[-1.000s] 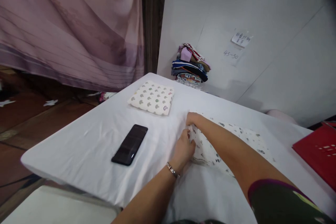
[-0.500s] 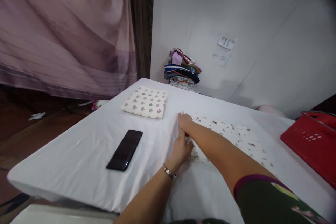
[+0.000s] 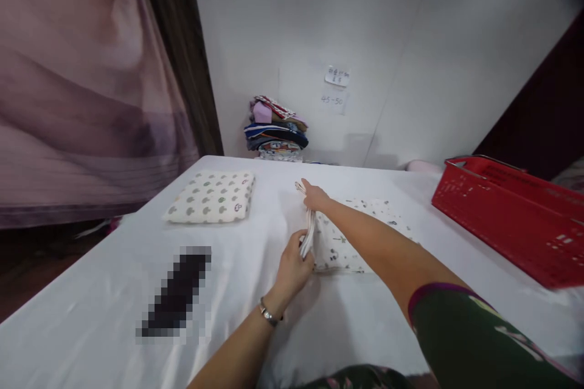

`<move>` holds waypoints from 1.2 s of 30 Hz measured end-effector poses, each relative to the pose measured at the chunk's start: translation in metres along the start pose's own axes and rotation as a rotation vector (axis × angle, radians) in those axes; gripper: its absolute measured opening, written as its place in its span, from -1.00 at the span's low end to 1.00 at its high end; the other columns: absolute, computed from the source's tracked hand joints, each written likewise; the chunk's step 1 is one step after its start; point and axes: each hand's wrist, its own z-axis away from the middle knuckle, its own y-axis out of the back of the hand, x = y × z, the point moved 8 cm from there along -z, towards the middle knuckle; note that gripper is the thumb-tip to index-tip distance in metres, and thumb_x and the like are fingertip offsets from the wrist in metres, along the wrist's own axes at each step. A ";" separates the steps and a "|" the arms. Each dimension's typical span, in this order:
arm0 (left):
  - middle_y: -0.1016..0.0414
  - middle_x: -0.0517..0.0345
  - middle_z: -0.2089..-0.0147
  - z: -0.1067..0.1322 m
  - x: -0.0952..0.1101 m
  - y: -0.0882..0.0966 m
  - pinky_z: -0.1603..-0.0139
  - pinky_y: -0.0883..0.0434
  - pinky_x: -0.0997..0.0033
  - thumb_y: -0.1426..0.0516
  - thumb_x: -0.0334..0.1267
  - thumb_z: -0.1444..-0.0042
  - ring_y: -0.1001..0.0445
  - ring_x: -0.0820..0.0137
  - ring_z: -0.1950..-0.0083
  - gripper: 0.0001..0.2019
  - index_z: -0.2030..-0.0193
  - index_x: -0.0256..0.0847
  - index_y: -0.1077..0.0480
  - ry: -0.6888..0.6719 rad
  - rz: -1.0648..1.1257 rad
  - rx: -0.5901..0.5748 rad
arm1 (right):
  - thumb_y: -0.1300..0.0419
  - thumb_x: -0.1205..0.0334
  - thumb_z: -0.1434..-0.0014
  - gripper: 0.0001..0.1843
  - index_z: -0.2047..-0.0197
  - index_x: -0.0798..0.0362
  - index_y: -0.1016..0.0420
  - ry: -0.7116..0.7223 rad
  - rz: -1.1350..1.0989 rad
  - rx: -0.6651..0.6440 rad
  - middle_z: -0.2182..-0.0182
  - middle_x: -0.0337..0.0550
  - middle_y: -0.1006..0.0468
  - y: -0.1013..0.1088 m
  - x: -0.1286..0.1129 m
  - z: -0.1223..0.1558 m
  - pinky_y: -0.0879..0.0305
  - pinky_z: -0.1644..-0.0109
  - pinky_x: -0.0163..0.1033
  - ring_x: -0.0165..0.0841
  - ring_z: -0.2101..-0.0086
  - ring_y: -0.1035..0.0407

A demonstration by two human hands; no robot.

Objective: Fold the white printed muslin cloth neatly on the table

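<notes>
A white cloth (image 3: 337, 249) with small dark prints lies folded in layers on the white-covered table. Its left edge is raised a little, showing several stacked layers. My left hand (image 3: 293, 264), a bracelet on its wrist, pinches the near end of that edge between thumb and fingers. Farther away, my right hand (image 3: 316, 197) is closed on the far end of the same edge. Part of the cloth is hidden under my right forearm. To the left rests a folded white cloth with grey mushroom prints (image 3: 212, 197), apart from both hands.
A dark phone (image 3: 177, 292), blurred by pixels, lies at the left front of the table (image 3: 109, 279). On the right stands a red basket (image 3: 506, 213). A pile of folded clothes (image 3: 276, 127) is by the wall, beyond the far edge. A pink curtain (image 3: 82, 85) hangs at left.
The view has swung to the right, showing more of the red basket. My hands have drawn apart along the cloth's left edge, which is now lifted with its layers visible.
</notes>
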 end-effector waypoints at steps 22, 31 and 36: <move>-0.36 -0.07 -0.04 -0.040 0.159 -0.244 -0.09 -0.26 0.26 -0.06 -0.46 0.08 -0.33 0.23 -0.03 -0.52 -0.07 -0.26 -0.24 -0.232 -0.005 -0.499 | -0.09 0.49 0.07 -0.08 -0.35 -0.01 0.10 -0.222 -0.859 0.114 0.31 -0.20 -0.45 0.063 0.294 0.078 -0.30 0.43 -0.41 -0.45 0.42 -0.35; -0.38 -0.10 0.04 -0.039 0.135 -0.322 0.03 -0.28 0.22 -0.06 -0.40 0.03 -0.34 0.19 0.04 -0.61 -0.01 -0.28 -0.25 -0.195 -0.103 -0.620 | -0.09 0.50 0.11 -0.06 -0.35 0.00 0.09 -0.343 -0.989 0.023 0.19 -0.12 -0.50 0.005 0.361 0.083 -0.23 0.49 -0.42 -0.45 0.42 -0.35; -0.40 -0.09 0.08 -0.040 0.134 -0.331 0.03 -0.29 0.21 -0.06 -0.37 0.01 -0.35 0.18 0.05 -0.68 0.06 -0.26 -0.28 -0.165 -0.129 -0.638 | -0.09 0.49 0.11 -0.07 -0.35 -0.02 0.08 -0.338 -1.061 -0.008 0.15 -0.09 -0.50 -0.004 0.370 0.081 -0.18 0.51 -0.45 -0.46 0.43 -0.35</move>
